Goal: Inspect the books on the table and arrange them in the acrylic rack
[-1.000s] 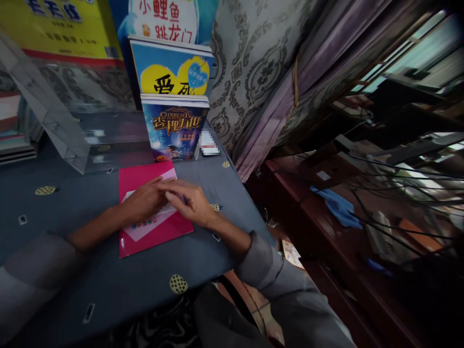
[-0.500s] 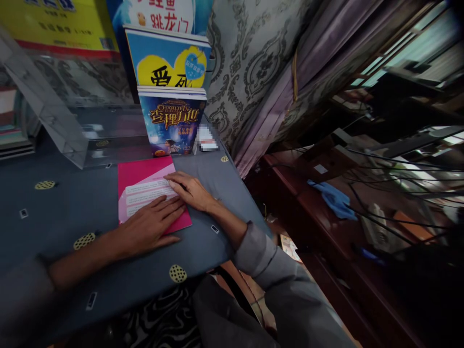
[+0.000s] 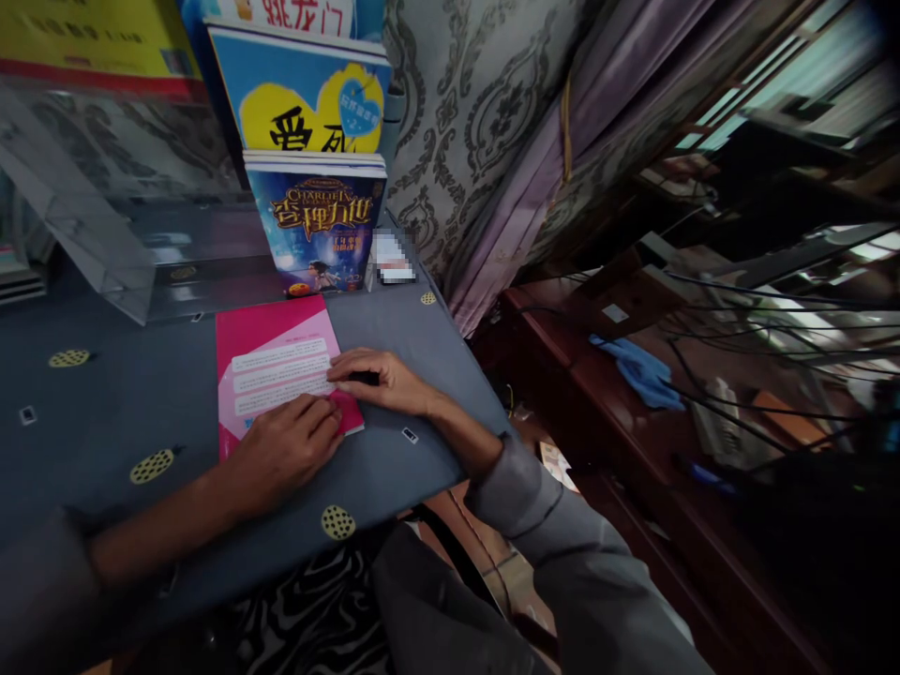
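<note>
A pink book [image 3: 274, 323] with white text panels on its cover lies closed on the blue-grey tablecloth. My left hand [image 3: 288, 445] rests over the book's lower part, fingers curled inward; what its fingertips hold, if anything, is hidden. At the book's right side, my right hand [image 3: 386, 380] brings its thumb and fingertips together on the edge, with a dark gap under the arched fingers. Just behind the book stands a dark blue storybook [image 3: 316, 230] at the front of a tiered display.
Behind the blue storybook stands a book with a yellow heart [image 3: 274, 103]. A clear acrylic stand [image 3: 105, 225] is to the left. Past the table's right edge are a purple curtain [image 3: 520, 197] and a dark red desk [image 3: 548, 337] bearing cables and a blue cloth [image 3: 639, 370].
My left hand has gone from lying flat to curled and drawn back, uncovering more text. My right hand has slid off the cover to its right edge. The view has shifted slightly.
</note>
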The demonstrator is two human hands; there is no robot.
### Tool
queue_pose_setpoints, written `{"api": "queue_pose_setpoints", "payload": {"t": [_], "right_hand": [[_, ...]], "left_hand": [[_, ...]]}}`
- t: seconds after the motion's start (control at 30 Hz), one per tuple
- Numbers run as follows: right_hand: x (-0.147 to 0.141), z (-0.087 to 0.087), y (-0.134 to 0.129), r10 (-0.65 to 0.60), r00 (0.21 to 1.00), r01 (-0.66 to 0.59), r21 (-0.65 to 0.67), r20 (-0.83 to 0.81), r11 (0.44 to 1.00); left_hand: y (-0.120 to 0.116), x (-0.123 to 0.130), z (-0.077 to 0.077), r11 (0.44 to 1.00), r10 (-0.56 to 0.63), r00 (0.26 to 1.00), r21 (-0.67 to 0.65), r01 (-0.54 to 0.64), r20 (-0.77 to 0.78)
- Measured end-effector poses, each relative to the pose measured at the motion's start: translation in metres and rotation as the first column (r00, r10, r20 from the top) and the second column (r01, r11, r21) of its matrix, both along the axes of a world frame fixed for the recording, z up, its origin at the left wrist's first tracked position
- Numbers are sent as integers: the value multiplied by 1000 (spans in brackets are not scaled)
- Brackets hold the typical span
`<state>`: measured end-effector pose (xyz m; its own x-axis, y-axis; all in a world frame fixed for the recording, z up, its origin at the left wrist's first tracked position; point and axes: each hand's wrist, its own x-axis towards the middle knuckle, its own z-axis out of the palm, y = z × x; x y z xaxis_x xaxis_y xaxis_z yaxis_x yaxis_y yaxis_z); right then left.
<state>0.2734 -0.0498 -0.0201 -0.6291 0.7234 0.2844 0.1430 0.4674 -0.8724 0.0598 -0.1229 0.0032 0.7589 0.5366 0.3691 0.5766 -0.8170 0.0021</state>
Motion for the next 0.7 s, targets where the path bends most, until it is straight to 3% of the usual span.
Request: {"api": "queue_pose_setpoints", "payload": {"t": [0.13,0.33,0.53,0.7], "right_hand": [[12,-1,-4,47,996,-51,-55,-73,997],[15,2,-4,55,997,-61,-114,-59,992],[15,1,-3,76,995,-81,-90,-65,993],[14,2,-6,47,997,-46,16,-55,999]], "left_hand": [[1,0,4,999,-9,1000,43,9,0],[1,-2,5,999,19,1000,-38,-18,17],[2,-1,8,999,3,1000,-35,-2,20],[0,0,8,1000,-2,1000,16,2,8]]}}
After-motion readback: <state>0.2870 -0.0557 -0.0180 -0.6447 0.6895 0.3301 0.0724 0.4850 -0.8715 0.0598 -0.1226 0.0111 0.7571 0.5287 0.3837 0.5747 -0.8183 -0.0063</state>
